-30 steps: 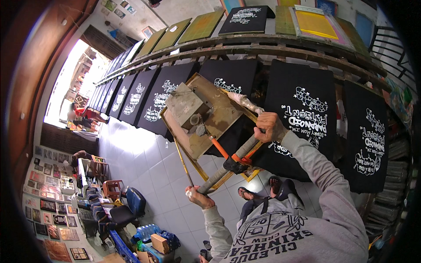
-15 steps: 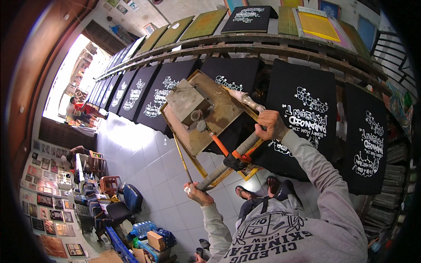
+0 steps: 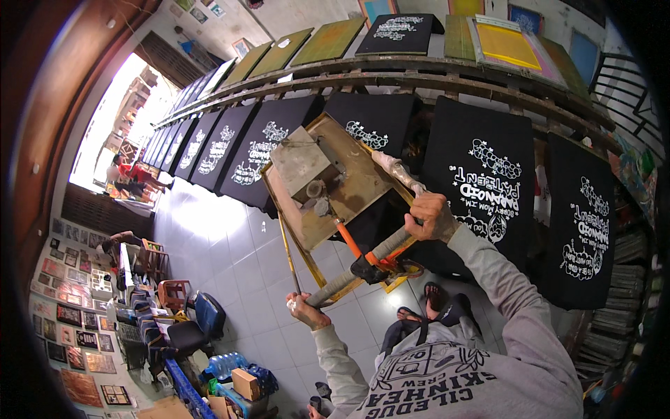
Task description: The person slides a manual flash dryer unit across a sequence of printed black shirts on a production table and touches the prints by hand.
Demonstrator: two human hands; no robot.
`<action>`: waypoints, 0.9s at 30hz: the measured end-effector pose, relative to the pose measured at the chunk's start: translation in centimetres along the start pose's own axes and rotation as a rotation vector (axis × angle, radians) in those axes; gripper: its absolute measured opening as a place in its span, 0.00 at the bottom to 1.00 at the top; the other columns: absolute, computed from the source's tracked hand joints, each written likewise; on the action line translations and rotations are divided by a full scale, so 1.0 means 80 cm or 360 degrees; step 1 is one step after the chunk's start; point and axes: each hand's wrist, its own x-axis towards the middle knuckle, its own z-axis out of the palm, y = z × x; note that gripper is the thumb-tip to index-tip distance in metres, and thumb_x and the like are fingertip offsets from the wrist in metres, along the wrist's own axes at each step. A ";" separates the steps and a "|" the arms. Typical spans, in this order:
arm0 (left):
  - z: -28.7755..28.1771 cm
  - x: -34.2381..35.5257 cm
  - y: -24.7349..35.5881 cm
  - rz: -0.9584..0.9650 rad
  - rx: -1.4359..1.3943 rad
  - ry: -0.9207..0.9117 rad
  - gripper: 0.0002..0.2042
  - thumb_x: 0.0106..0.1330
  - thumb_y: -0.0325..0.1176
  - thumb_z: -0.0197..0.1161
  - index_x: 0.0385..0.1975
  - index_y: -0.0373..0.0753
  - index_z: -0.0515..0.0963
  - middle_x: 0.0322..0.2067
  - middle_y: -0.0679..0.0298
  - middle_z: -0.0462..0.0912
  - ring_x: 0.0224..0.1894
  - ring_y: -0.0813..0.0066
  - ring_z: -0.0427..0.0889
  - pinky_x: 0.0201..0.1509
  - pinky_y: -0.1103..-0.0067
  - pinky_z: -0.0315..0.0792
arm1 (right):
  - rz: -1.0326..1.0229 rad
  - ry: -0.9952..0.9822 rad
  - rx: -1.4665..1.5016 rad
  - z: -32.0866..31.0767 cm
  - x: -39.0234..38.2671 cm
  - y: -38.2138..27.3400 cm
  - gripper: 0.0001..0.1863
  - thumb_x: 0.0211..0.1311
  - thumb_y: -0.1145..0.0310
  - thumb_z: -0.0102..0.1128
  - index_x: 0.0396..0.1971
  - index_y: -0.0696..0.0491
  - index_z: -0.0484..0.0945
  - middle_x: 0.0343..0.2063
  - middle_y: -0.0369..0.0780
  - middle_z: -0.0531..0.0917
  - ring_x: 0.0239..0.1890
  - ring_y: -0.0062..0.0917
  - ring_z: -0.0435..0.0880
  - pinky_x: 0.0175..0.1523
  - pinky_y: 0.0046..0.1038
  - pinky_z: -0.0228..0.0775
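My left hand (image 3: 308, 311) is closed around the lower left end of a thick grey-wrapped handle bar (image 3: 342, 286). My right hand (image 3: 431, 216) grips its upper right end. The bar joins a wide metal panel device (image 3: 359, 192) with a yellowish frame, a boxy metal housing (image 3: 301, 160) on top and an orange rod (image 3: 349, 239). A white-wrapped cable or tube (image 3: 392, 167) runs along its edge toward my right hand. The device hangs tilted over a black shirt (image 3: 373, 115) with white print, hiding part of it. Another printed black shirt (image 3: 481, 174) lies beside my right hand.
A row of printed black shirts (image 3: 216, 150) on boards runs away to the left along a wooden rail (image 3: 391, 77). Flat boards and a yellow screen frame (image 3: 506, 45) lie beyond it. At lower left are a blue chair (image 3: 208, 314), a water jug (image 3: 227, 366) and boxes.
The panel device has shifted slightly right and toward me, with both hands still on the bar. My right hand is a little nearer, and more of the print beside it shows.
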 end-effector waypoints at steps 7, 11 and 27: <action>-0.042 -0.002 0.010 0.0008 -0.0082 -0.0078 0.07 0.63 0.28 0.54 0.39 0.38 0.71 0.32 0.66 0.71 0.32 0.77 0.73 0.40 0.77 0.72 | -0.0005 0.0052 -0.0014 -0.008 -0.016 -0.058 0.16 0.47 0.70 0.67 0.11 0.52 0.67 0.13 0.39 0.70 0.16 0.36 0.73 0.25 0.37 0.65; -0.067 0.005 0.010 -0.0008 -0.0082 -0.0139 0.09 0.63 0.27 0.56 0.42 0.37 0.70 0.35 0.65 0.71 0.33 0.77 0.73 0.41 0.77 0.71 | 0.0014 0.0018 -0.0035 -0.009 -0.023 -0.090 0.15 0.49 0.71 0.66 0.12 0.53 0.68 0.14 0.40 0.71 0.17 0.36 0.74 0.25 0.37 0.65; -0.106 0.007 0.059 -0.0054 -0.0124 -0.0218 0.07 0.61 0.19 0.51 0.33 0.42 0.67 0.30 0.69 0.67 0.32 0.78 0.72 0.42 0.79 0.68 | 0.0127 -0.0064 -0.0116 -0.003 -0.042 -0.162 0.16 0.53 0.71 0.65 0.13 0.53 0.68 0.14 0.43 0.70 0.19 0.40 0.74 0.25 0.40 0.62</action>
